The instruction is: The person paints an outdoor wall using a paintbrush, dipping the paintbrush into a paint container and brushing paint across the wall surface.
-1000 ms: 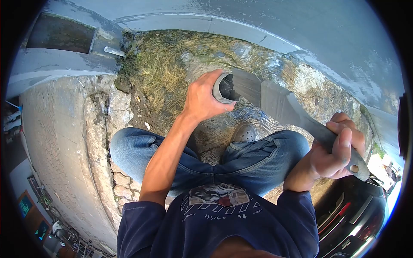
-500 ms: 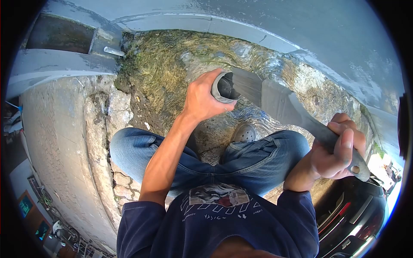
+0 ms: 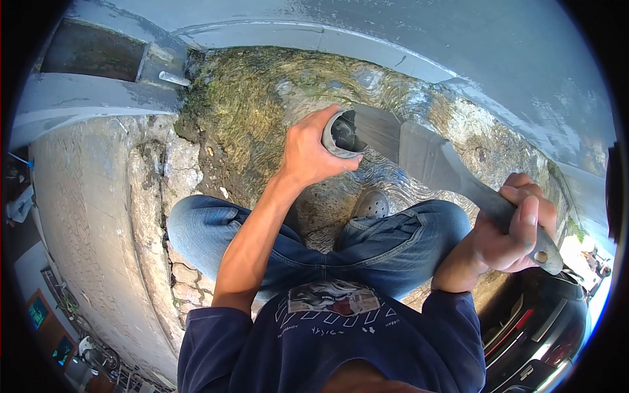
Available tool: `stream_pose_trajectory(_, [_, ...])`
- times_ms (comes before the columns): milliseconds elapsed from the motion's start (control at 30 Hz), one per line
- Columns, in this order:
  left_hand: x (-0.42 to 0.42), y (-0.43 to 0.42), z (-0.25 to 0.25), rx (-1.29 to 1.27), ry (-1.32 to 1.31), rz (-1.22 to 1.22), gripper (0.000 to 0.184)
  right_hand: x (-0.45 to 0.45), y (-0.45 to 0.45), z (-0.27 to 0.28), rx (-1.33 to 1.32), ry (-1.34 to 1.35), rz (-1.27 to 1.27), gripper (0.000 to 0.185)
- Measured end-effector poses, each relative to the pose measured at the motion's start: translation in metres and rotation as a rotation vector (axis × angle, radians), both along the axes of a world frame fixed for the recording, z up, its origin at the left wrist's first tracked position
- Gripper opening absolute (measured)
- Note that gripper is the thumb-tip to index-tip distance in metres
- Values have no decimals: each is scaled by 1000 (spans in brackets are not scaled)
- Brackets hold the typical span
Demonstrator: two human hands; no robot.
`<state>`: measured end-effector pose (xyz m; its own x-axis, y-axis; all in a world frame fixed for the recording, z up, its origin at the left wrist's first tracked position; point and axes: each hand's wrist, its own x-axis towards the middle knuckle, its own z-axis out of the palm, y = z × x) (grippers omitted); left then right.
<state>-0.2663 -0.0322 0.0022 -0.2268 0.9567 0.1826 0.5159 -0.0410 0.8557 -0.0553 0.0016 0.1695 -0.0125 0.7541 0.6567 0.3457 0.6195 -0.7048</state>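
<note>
My left hand (image 3: 308, 147) is wrapped round a small grey cup (image 3: 342, 152), tilted so that its dark, wet-looking inside faces up toward me. The cup's rim is uneven and smeared with grey. A wide paintbrush (image 3: 429, 157) is gripped by its handle in my right hand (image 3: 511, 239), closed near the end with the hanging hole. Grey paint coats the brush's bristles, ferrule and handle. The bristle tips are at the right rim of the cup; I cannot tell whether they touch it.
A grey-blue wall (image 3: 485, 49) runs along the top and right, above mossy, wet-looking ground (image 3: 242, 98). A short white pipe (image 3: 173, 78) sticks out beside a recessed opening (image 3: 95, 51). At lower right is a black car (image 3: 547, 327); a motorbike (image 3: 95, 354) stands at lower left.
Both hands and the brush have stayed almost in place. More pale glints show inside the cup now.
</note>
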Motion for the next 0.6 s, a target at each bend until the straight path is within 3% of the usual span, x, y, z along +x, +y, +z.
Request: stream_pose_trajectory(600, [1,-1,2,0,-2,4,79,2,-1,1,5,-12,-5,29])
